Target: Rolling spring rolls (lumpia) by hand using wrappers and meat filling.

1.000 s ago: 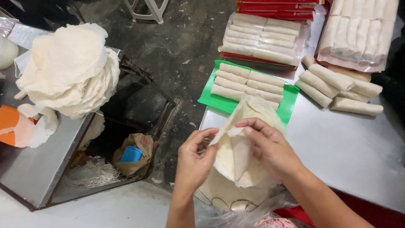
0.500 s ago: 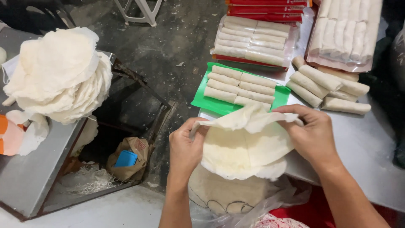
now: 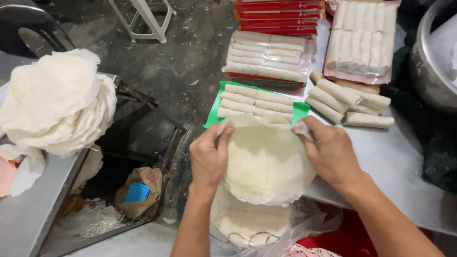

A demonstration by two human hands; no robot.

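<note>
Both hands hold up one thin, round, off-white wrapper sheet (image 3: 266,164), stretched between them. My left hand (image 3: 209,154) pinches its upper left edge and my right hand (image 3: 328,152) grips the upper right edge. Below the sheet lies a stack of similar wrappers (image 3: 247,221) in a clear plastic bag at the table's near edge. Just beyond my hands, a green tray (image 3: 212,119) carries rows of pale rolled spring rolls (image 3: 254,102).
More rolls lie loose (image 3: 350,102) and in packed trays (image 3: 266,57) (image 3: 362,40) on the white table (image 3: 404,162). A big heap of wrappers (image 3: 57,104) sits on a metal table at left. A metal bowl (image 3: 431,52) is at right; a brown bag (image 3: 140,190) lies below on the floor.
The sheet was folded and being peeled apart a second ago. My hands have since moved apart and spread it open into a flat round sheet.
</note>
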